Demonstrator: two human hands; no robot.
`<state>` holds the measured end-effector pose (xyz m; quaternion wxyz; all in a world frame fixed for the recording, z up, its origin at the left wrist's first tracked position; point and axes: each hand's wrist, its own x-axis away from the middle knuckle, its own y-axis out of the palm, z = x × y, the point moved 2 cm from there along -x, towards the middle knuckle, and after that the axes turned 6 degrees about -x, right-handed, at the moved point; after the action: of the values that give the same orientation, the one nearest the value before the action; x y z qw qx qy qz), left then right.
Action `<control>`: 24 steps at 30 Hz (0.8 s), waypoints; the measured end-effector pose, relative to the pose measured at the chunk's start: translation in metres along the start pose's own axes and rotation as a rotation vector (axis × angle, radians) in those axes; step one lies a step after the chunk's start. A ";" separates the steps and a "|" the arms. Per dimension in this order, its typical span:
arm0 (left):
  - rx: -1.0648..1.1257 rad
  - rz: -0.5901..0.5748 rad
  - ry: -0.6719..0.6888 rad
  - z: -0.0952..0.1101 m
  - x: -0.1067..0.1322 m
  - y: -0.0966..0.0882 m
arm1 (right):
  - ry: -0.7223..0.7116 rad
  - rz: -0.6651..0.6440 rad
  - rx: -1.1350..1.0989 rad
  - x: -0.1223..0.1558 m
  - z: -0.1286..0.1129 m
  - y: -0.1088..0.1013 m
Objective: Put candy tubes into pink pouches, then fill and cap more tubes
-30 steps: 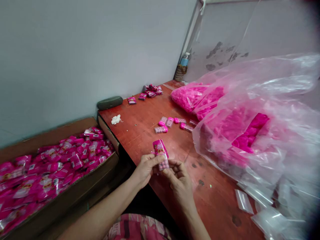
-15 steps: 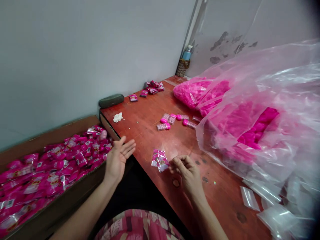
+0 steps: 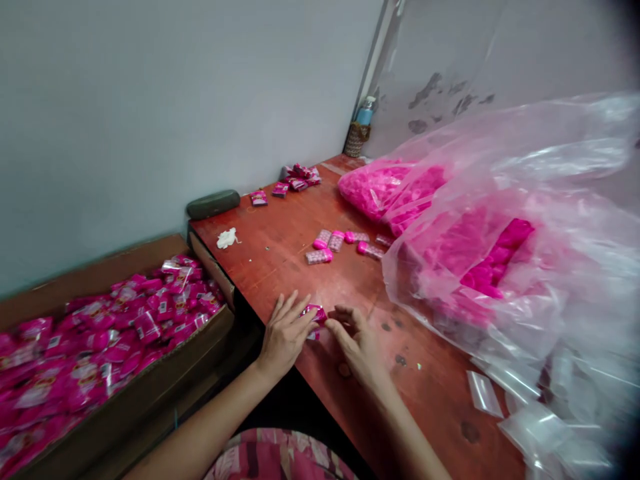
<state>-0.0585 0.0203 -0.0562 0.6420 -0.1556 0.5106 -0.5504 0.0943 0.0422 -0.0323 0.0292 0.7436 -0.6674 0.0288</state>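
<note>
A small pink printed packet (image 3: pixel 314 313) lies flat on the red-brown table (image 3: pixel 280 250) near its front edge. My left hand (image 3: pixel 286 331) rests on the packet's left side with its fingers stretched out and flat. My right hand (image 3: pixel 356 340) meets the packet from the right, fingers curled, fingertips pinching its edge. Most of the packet is hidden under the two hands.
A cardboard box (image 3: pixel 165 383) on the left holds several pink packets (image 3: pixel 100 340). Several small candy tubes (image 3: pixel 336 243) lie mid-table, more packets (image 3: pixel 295 180) at the back. Large clear bags of pink pieces (image 3: pixel 480 260) fill the right; empty clear sachets (image 3: pixel 483 393) lie near the front.
One second ago both hands held a filled packet up. Half a second ago my left hand was open over the box and a packet lay on the table. Now both hands are at that packet.
</note>
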 end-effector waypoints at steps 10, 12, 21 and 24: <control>1.050 -0.175 -0.735 0.009 -0.017 -0.009 | 0.042 -0.060 -0.276 -0.021 -0.014 0.010; 1.210 -0.199 -0.821 0.010 -0.018 -0.006 | 0.037 -0.126 -0.169 -0.027 -0.014 0.009; 1.370 0.080 -1.062 -0.003 -0.023 -0.016 | -0.226 0.047 0.953 -0.151 -0.045 -0.059; 1.386 0.159 -1.099 -0.011 -0.021 -0.020 | -0.186 0.044 1.048 -0.177 -0.037 -0.073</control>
<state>-0.0758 0.0354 -0.0355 0.7827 0.0614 -0.3084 -0.5372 0.1478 0.2281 -0.0102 -0.4060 0.6439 -0.5786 0.2929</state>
